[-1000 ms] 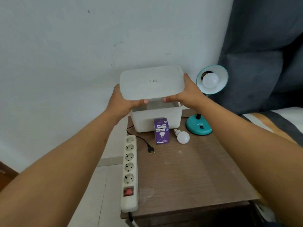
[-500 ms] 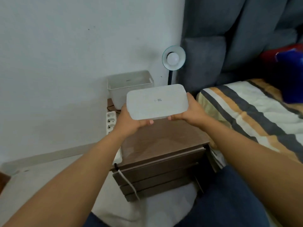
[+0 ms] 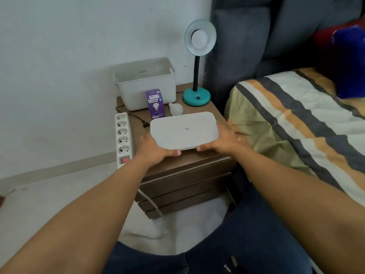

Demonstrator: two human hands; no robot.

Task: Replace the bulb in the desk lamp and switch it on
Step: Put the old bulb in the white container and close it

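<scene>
The fingers of the left hand (image 3: 156,150) are gripping the near left edge of a white box lid (image 3: 184,130); the thumb is lying on the near rim while the other fingers are hidden beneath. The right hand (image 3: 221,140) is clasping the lid's right end the same way, with its thumb tip showing at the near edge and the rest tucked under. The lid is sitting flat over the front half of the brown worktop (image 3: 177,161); whether it is touching the wood or hovering just above is hard to tell.

Just beyond the lid, a loose white bulb (image 3: 176,109) is lying on its side, its lower part cut off by the lid's far edge. Just left of it, a purple bulb carton (image 3: 155,103) is standing upright against the front wall of an open white storage box (image 3: 145,86). To the right of the box, the teal desk lamp (image 3: 196,95) is standing at the back corner, its shade facing the camera with a bulb (image 3: 199,38) seated in it.

A white power strip (image 3: 124,135) is lying along the worktop's left edge, its near end covered by the left forearm. A black plug (image 3: 145,124) is lying unplugged beside it. On the right, a striped bedspread (image 3: 296,123) is running out of view.
</scene>
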